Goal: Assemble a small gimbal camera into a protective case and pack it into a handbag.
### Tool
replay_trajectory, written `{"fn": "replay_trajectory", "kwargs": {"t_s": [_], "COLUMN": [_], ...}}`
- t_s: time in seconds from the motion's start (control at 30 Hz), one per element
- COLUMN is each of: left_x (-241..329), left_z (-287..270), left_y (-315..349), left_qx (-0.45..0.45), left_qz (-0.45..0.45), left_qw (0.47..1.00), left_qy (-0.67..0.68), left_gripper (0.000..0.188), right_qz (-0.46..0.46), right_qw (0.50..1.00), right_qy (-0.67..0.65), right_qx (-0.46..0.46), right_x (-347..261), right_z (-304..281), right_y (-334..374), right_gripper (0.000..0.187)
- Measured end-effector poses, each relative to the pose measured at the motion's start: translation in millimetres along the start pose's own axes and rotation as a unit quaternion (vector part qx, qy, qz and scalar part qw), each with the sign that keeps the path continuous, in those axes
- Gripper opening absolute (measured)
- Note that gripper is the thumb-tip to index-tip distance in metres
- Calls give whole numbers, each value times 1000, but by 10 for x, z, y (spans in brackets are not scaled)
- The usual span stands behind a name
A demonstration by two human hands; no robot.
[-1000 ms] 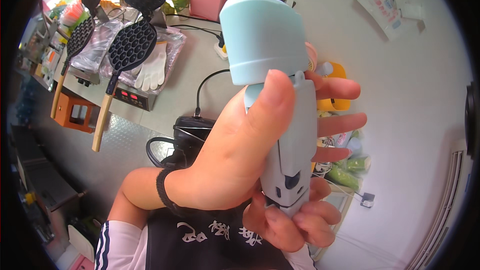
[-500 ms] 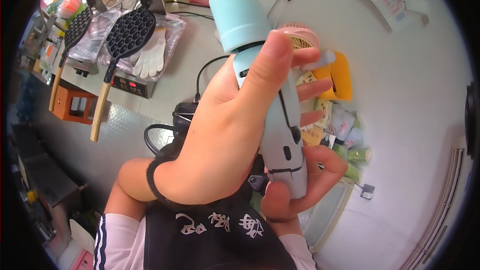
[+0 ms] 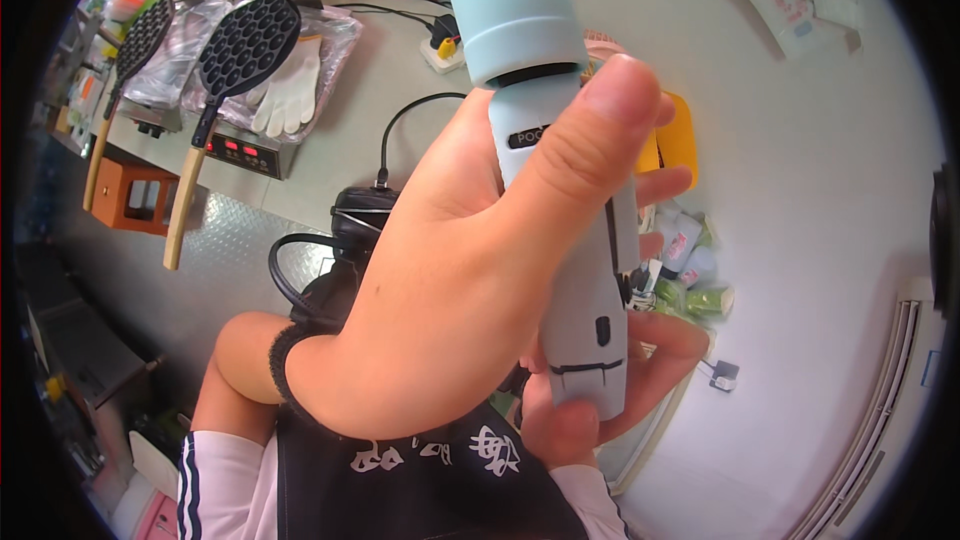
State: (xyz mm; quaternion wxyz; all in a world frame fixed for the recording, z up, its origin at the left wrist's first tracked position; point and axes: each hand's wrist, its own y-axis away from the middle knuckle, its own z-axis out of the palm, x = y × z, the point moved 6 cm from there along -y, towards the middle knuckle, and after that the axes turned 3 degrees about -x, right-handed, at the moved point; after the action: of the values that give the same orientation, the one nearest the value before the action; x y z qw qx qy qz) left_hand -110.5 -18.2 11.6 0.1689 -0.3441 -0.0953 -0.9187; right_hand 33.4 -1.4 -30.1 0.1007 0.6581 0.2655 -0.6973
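Observation:
A pale blue and grey handheld device [image 3: 585,290] with a rounded cylindrical head is held close before me, its head pointing up and slightly left. Its exact kind is unclear. My left hand [image 3: 430,270], a black band at its wrist, is closed around the middle and upper part of the body; the thumb lies along the front and fingertips show on the far side. Around the grey lower end, my right hand [image 3: 655,370] pinches with thumb and bent finger; its palm is partly hidden behind the device.
Waffle irons [image 3: 247,52] with wooden handles stand at the far left, beside a white glove [image 3: 288,90] on plastic wrap. A power strip [image 3: 443,55], a yellow container [image 3: 676,140] and bagged green cups [image 3: 708,301] lie on the counter [image 3: 380,70]. An orange stool [image 3: 128,190] is at left.
The device and both my hands have come nearer and shifted right in the view. My grip stays on it with both hands. The counter things sit slightly further left and up.

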Motion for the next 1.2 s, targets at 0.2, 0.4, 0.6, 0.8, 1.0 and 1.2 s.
{"fn": "replay_trajectory", "kwargs": {"t_s": [0.2,0.4,0.6,0.8,1.0,1.2], "left_x": [-3,29,-4,52,156,297], "left_z": [-55,-209,-411,-603,-737,-895], "left_y": [-46,-136,-111,-228,-214,-207], "left_qx": [-4,-51,-73,-62,-49,-39], "left_qz": [40,132,170,178,192,202], "left_qw": [999,988,982,980,978,976], "left_qy": [-33,-69,-29,68,61,64], "left_gripper": [65,68,63,57,56,56], "right_qz": [17,0,-112,-147,-141,-116], "right_qw": [992,989,977,973,974,977], "right_qy": [-82,-32,137,160,154,152], "right_qx": [-89,-148,-116,-78,-88,-97], "right_x": [125,92,115,143,217,279], "right_z": [80,230,425,499,582,668], "right_y": [-6,-194,-343,-367,-353,-305], "right_gripper": [70,62,49,42,41,41]}}
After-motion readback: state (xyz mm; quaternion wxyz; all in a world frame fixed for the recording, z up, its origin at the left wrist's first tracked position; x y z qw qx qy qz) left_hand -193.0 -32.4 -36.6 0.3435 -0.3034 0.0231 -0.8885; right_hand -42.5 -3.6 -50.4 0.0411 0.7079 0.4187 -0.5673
